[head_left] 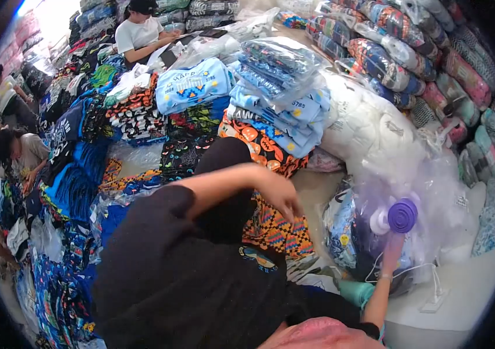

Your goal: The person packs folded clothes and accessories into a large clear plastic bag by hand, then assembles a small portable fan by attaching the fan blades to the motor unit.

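Observation:
My right hand (394,247) reaches out at the right, up against a tightly wound purple roll (403,214). Its fingers are mostly hidden behind the roll and seem closed on it. Thin clear plastic (433,203) spreads around the roll, and a white ring-shaped piece (379,221) is beside it. My left hand (283,195) hangs in the air at the centre, slightly blurred, its fingers loosely apart and holding nothing. Below it lies folded orange-and-black checked fabric (279,230). A stack of orange pumpkin-print clothes (259,142) is just beyond that hand.
Light-blue folded shirts (192,86) and bagged clothes (282,55) are piled ahead. Large white bags (369,116) bulge at the right. A white cord (435,273) and a green roll (357,292) lie near my right arm. Co-workers (138,35) sit among clothes at the back and left.

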The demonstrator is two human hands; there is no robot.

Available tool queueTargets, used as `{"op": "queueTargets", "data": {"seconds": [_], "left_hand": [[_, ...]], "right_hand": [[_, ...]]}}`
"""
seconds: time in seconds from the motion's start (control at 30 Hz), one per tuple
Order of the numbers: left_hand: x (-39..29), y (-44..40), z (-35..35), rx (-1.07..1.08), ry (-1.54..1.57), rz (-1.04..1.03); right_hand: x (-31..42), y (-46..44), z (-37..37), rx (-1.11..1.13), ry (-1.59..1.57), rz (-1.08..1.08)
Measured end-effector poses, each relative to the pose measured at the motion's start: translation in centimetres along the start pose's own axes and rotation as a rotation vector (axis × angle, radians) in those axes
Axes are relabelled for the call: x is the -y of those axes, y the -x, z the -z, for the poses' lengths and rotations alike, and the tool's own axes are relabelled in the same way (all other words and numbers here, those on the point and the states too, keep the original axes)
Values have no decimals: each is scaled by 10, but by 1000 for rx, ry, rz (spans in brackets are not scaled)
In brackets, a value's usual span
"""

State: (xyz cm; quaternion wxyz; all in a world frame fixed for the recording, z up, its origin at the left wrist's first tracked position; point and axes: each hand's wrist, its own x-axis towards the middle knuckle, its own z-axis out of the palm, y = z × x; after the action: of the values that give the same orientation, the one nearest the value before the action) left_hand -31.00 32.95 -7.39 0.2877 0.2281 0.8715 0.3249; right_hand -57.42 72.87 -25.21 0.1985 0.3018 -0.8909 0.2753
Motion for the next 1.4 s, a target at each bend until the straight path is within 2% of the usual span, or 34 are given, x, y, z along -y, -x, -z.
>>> {"op": "queueTargets", "data": {"seconds": [0.07, 0.1, 0.13, 0.2, 0.23, 0.27, 0.33, 0.37, 0.43, 0.47, 0.5, 0.53, 0.57, 0.6, 0.67, 0.73, 0.8, 0.87, 0.93, 1.0, 1.03, 1.13, 1.3, 1.4], "left_hand": [[14, 60, 19, -204, 403, -110], [26, 94, 20, -357, 750, -130], [48, 121, 11, -597, 970, -192], [119, 168, -18, -876, 1421, -282], [155, 176, -45, -1107, 1419, -125], [196, 183, -76, -1325, 1396, 55], [261, 185, -138, -1506, 1304, 443], [287, 178, -172, -1522, 1249, 616], [319, 168, -230, -1468, 1153, 840], [330, 162, -253, -1419, 1123, 905], [337, 157, -272, -1371, 1098, 946], [343, 151, -286, -1313, 1076, 977], [349, 145, -299, -1265, 1052, 998], [345, 140, -303, -1209, 1041, 1009], [346, 147, -322, -1143, 991, 1050], [340, 155, -333, -1092, 948, 1092], [333, 163, -346, -1043, 910, 1128], [320, 170, -351, -993, 879, 1159], [308, 175, -354, -937, 859, 1192], [295, 176, -355, -880, 852, 1227], [287, 176, -355, -845, 855, 1246], [275, 177, -358, -754, 839, 1285], [269, 176, -345, -618, 814, 1330], [287, 163, -328, -511, 781, 1287]], "right_hand": [[30, 14, 25, 28, 53, -67], [49, 22, 40, 54, 103, -125], [59, 31, 50, 67, 111, -140], [75, 48, 69, 283, 153, -263], [82, 51, 72, 355, -9, -373], [88, 50, 73, 385, 3, -402], [99, 47, 72, 835, 18, -229], [110, 43, 66, 888, 39, -166], [110, 38, 50, 949, 48, -82], [127, 28, 49, 973, -55, -93], [133, 24, 47, 1006, -111, -150], [128, 25, 42, 1048, -42, -79], [124, 28, 41, 1080, -11, -121], [128, 33, 38, 1078, 31, -36], [161, 27, 41, 1159, 113, -69], [199, 23, 45, 1402, 246, -21], [245, 22, 59, 1610, 226, 13], [292, 17, 74, 1609, 72, 240], [312, 13, 71, 1533, -269, 306], [314, 22, 59, 1427, -450, 175], [313, 19, 49, 1393, -376, 228], [302, 13, 16, 1380, -226, 210], [285, -5, -22, 1399, -237, 195], [278, -20, -37, 1424, -235, 92]]}}
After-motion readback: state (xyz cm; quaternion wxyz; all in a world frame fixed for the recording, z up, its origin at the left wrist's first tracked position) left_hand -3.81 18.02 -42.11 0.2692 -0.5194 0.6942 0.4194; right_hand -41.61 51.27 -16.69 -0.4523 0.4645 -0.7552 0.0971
